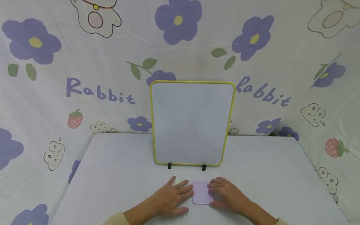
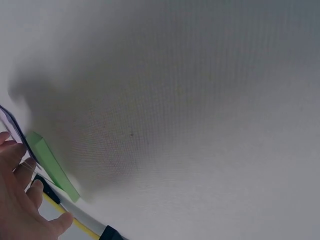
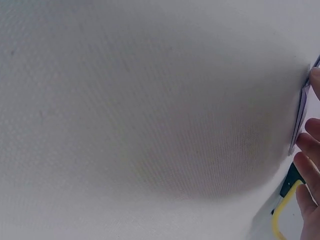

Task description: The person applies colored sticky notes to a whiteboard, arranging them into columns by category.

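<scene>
A flat lilac square (image 1: pixel 201 193), like layered paper or a thin pad, lies on the white table between the two hands. My left hand (image 1: pixel 172 197) has its fingers spread, with the fingertips at the square's left edge. From the other side, my right hand (image 1: pixel 226 194) rests its gently bent fingers on the right edge, thumb near the front corner. In the right wrist view, thin layers show along that edge of the square (image 3: pixel 301 112). A light green block (image 2: pixel 54 167) lies close by the left fingers, mostly hidden by them in the head view.
Behind the hands stands a whiteboard (image 1: pixel 191 125) with a yellow frame, on two black feet (image 1: pixel 169 166). The white table (image 1: pixel 118 165) reaches back to a patterned cloth (image 1: pixel 107 56) with flowers and rabbits.
</scene>
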Tool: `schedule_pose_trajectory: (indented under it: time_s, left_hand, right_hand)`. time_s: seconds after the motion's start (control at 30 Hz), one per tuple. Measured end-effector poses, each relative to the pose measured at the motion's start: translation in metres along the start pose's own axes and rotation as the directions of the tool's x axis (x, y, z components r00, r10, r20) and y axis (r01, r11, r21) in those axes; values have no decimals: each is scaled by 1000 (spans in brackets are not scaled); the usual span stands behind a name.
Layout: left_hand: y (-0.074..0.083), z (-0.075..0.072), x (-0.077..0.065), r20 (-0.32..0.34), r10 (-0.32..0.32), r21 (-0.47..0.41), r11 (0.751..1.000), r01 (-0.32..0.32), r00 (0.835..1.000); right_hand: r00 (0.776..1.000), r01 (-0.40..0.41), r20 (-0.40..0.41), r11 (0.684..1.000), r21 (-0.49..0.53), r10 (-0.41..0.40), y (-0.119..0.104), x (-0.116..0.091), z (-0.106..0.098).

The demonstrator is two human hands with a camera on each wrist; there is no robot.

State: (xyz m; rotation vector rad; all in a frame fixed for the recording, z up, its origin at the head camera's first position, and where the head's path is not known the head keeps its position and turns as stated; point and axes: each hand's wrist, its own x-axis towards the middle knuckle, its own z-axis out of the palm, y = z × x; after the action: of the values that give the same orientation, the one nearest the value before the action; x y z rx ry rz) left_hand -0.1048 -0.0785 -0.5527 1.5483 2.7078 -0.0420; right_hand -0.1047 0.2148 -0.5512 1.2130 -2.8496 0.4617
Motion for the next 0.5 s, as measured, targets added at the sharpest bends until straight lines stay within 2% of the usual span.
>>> schedule_pose_trajectory:
  time_s: [0.13, 0.5]
  left_hand:
    - [-1, 2, 0, 21, -9, -9, 1000, 9, 1000]
    - [-1, 2, 1, 27, -6, 5, 1000, 6, 1000]
  right_hand:
    - [1000, -7, 11, 1000, 6, 7, -1, 0, -1]
    - [997, -44, 66, 998, 53, 40, -2, 0, -8]
